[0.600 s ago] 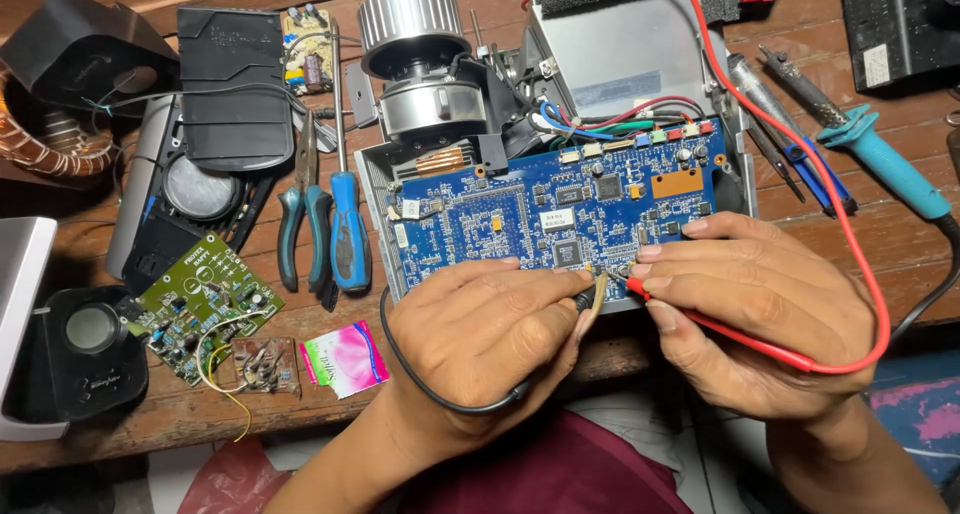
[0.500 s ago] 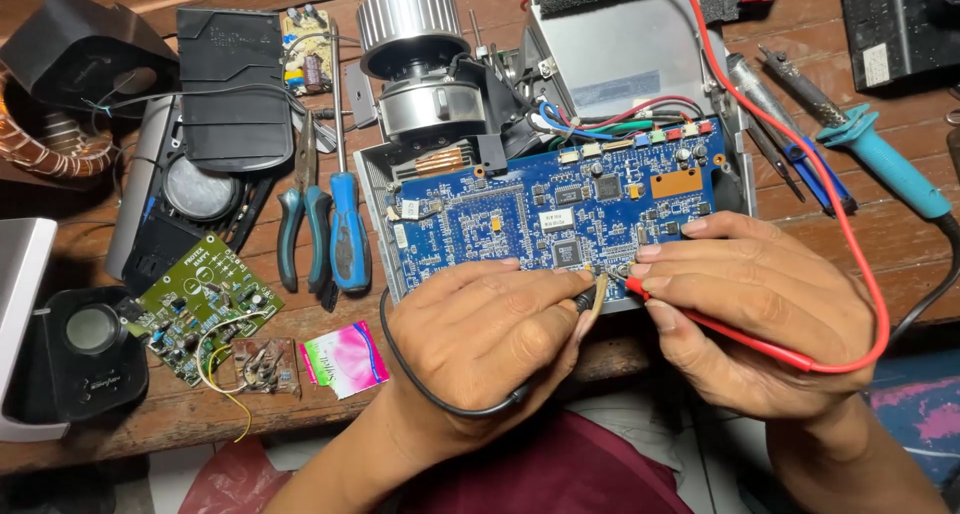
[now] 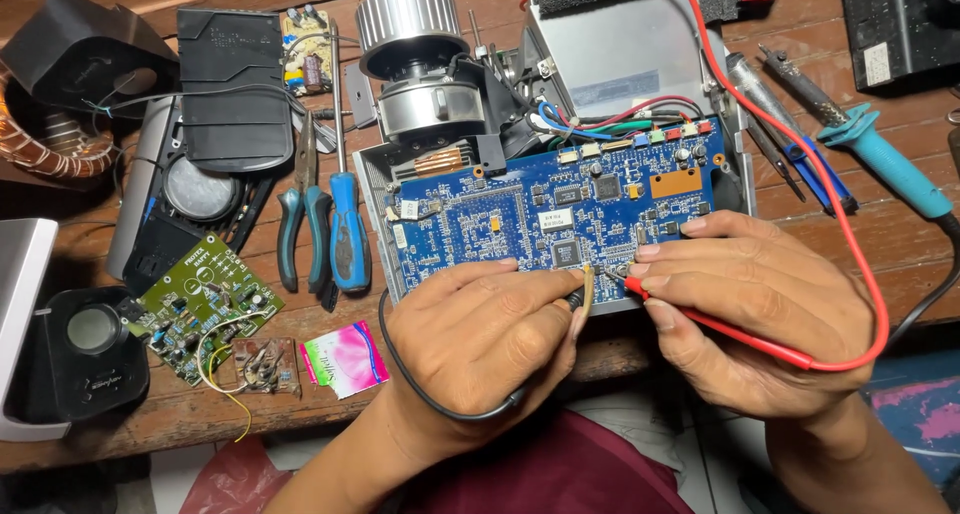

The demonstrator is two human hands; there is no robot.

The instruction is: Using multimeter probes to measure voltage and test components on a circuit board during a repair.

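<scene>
On the far left of the wooden bench [image 3: 700,84] lie a copper coil [image 3: 40,139], black plastic covers [image 3: 230,84] and a small green circuit board [image 3: 205,309], with blue-handled pliers [image 3: 300,229] and a blue-handled screwdriver [image 3: 348,229] just to their right. These loose parts, together with the bare fan motor [image 3: 425,64] at the far middle, suggest the opening-up is done: the device lies with its housing off and its blue circuit board [image 3: 545,209] exposed in the metal chassis [image 3: 640,49] at the centre. As I judge it, probing of the board is under way, and reassembly is left. The left hand [image 3: 480,339] is curled nearly closed, thumb and fingers pinching a black probe [image 3: 578,299] whose tip rests on the near edge of the blue board; its black lead [image 3: 430,399] loops back under the wrist. Just to its right, the right hand [image 3: 750,319] is partly closed, fingertips resting on the board while it grips a red probe [image 3: 700,314], tip touching the board close beside the black one. The red lead [image 3: 800,164] arcs far and right, past a teal-handled soldering iron [image 3: 885,164].
</scene>
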